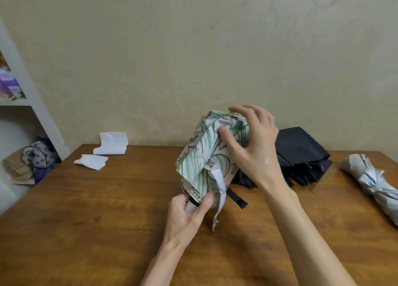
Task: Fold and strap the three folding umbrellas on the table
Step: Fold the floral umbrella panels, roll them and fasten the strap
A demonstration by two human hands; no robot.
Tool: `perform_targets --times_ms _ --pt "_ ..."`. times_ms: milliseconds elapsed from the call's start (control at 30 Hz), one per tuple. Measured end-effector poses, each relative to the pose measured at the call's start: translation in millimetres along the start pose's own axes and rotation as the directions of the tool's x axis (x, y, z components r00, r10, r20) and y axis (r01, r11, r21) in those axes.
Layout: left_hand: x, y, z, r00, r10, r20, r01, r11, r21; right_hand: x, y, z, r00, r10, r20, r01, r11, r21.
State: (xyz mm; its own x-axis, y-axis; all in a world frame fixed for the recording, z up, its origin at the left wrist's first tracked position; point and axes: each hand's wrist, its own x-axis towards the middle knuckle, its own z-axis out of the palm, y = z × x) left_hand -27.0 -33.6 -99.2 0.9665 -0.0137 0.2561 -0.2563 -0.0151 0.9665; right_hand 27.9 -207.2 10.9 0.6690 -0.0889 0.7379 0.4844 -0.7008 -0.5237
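Observation:
A white umbrella with green leaf print [200, 156] is held up above the wooden table [97, 210], tip pointing away. My left hand [189, 212] grips its pale handle at the lower end. My right hand [252, 141] wraps over the bunched canopy near the top, thumb pressing the fabric. Its white strap [220, 190] hangs loose below the canopy. A black umbrella [301, 156] lies loosely collapsed behind my right hand, its black strap [238, 198] trailing on the table. A grey-white umbrella [372, 182] lies rolled at the right edge, wrapped by a silvery band.
Two stacks of white paper tissues [112, 145] [91, 161] lie at the table's far left. A white shelf unit [28, 96] stands to the left, with a patterned bag [37, 154] on the floor beside it. A beige wall backs the table.

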Motion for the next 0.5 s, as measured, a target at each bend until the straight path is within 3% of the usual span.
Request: perform_targets --times_ms 167,333,500 --pt "0.3 -1.6 -2.2 1.0 0.015 -0.015 -0.014 1.0 0.022 15.7 -3.6 -15.1 0.99 0.121 0.067 -0.131 0.975 0.178" --pt "1.2 -4.2 -3.7 1.0 0.022 -0.014 -0.021 1.0 0.013 37.7 -8.6 -26.3 0.953 0.154 0.26 -0.177 0.982 0.066" --pt "1.3 -1.0 -2.0 0.999 0.015 -0.029 -0.014 0.999 0.033 50.5 -11.2 -17.7 0.93 0.186 0.318 -0.221 0.972 0.08"
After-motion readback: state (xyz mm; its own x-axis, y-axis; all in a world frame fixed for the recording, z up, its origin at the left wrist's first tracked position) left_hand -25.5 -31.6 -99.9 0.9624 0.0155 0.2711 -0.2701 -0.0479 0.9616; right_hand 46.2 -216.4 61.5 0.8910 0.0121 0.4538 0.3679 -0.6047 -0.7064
